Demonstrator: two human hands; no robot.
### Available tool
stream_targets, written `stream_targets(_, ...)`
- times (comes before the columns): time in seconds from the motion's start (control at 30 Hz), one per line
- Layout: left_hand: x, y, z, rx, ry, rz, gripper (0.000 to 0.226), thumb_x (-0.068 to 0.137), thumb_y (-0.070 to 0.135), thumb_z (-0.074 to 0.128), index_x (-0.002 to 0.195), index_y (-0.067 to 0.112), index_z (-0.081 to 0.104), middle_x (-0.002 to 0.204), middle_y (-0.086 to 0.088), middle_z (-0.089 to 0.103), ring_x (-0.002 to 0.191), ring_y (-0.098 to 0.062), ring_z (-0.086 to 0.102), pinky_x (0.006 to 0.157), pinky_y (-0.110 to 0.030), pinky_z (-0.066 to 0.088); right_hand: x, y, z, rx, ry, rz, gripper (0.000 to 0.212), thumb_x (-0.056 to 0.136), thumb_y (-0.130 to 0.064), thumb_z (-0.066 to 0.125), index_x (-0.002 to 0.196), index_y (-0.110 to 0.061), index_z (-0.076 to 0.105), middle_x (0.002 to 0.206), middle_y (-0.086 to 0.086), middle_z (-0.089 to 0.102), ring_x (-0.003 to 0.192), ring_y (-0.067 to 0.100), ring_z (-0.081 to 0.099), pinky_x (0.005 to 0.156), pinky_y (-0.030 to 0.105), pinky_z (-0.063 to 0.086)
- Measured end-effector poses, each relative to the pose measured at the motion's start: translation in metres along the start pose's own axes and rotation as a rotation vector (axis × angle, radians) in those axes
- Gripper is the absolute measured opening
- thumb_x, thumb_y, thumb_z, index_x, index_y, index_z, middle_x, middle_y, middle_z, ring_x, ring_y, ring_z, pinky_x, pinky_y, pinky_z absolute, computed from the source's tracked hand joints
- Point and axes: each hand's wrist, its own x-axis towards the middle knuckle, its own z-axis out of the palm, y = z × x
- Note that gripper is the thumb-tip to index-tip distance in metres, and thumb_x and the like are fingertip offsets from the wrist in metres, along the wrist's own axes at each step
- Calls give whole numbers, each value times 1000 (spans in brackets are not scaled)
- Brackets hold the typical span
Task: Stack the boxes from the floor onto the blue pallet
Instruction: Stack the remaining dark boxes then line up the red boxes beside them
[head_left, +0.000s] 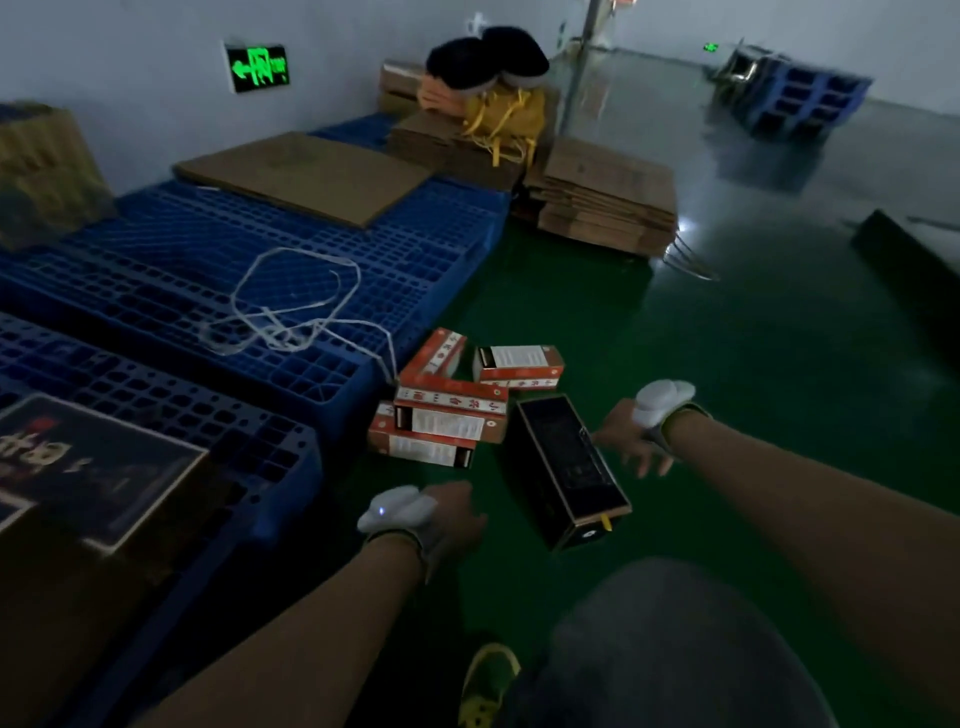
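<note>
Both hands reach down toward the long black box (566, 470) lying on the green floor (727, 364) just beside the blue pallet (208, 291); the right hand (631, 439) hovers at its far side, fingers spread, holding nothing, and the left hand (457, 512) is near its other side, also empty as far as can be seen. The orange boxes (452, 410) lie in a loose heap against the pallet edge. Risk here: a one-sided grab could tip the black box, and the loose white strap (291, 301) on the pallet could unsettle a stack.

Dim, motion-blurred wide-angle view; glare on the glossy floor (680, 226), edges bowed.
</note>
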Motion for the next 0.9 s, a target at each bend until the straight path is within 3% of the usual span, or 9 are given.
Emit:
stream_targets(0.1,61,-9,41,-36,-111,0,48,94,41,53,136,17,53,138,-8,60,123,-27,59,103,-32,47,75,17,19,-161,-180,114,49,105,-22,36,153,-27,28,148,12,48,127,29,56,107,40,44)
stream_targets(0.17,102,-16,74,-37,-160,-1,55,96,44,51,144,19,45,147,-6,52,133,-27,51,110,-33,41,120,26,36,-214,-181,133,47,105,-25,37,151,-20,31,153,12,40,131,30,51,102,35,47)
stream_targets(0.27,123,-20,102,-105,-224,-27,60,99,44,48,152,21,33,154,-6,43,137,-27,48,111,-36,41,155,36,61,-327,-23,185,76,92,-65,42,143,-8,41,152,15,42,113,32,58,83,40,45)
stream_targets(0.37,144,-26,132,-187,-328,-86,64,100,45,45,156,26,21,158,-4,38,133,-28,51,104,-38,48,202,37,101,-93,9,150,125,73,-80,55,156,-13,-10,160,17,24,137,35,43,104,46,39)
stream_targets(0.47,146,-29,142,-224,-374,-103,61,103,41,43,157,25,19,152,-5,45,126,-28,56,95,-35,50,222,27,120,-67,52,157,140,60,-86,60,151,-23,-27,162,22,13,138,39,40,104,52,41)
stream_targets(0.57,143,-32,140,-206,-372,-104,60,104,37,41,157,18,19,155,-9,40,135,-30,48,105,-35,45,230,26,123,-52,103,166,137,62,-83,62,149,-30,-30,162,25,-1,143,41,29,110,55,33)
stream_targets(0.67,135,-39,139,-178,-406,-109,60,105,35,39,157,15,16,162,-8,28,142,-28,40,112,-35,39,227,45,130,-2,126,148,130,65,-81,63,150,-37,-24,162,21,7,134,42,42,99,52,41)
stream_targets(0.73,126,-40,134,-159,-402,-109,60,105,36,39,157,15,17,164,-7,22,147,-28,32,116,-36,33,216,61,134,248,76,104,123,70,-68,70,153,-37,-16,162,15,18,127,42,48,89,48,45)
stream_targets(0.9,106,-36,109,-125,-296,-109,60,101,38,49,154,15,29,160,-7,32,144,-29,37,115,-36,34,170,91,117,805,19,-36,90,82,-30,74,154,-21,21,151,15,43,121,33,56,105,49,42)
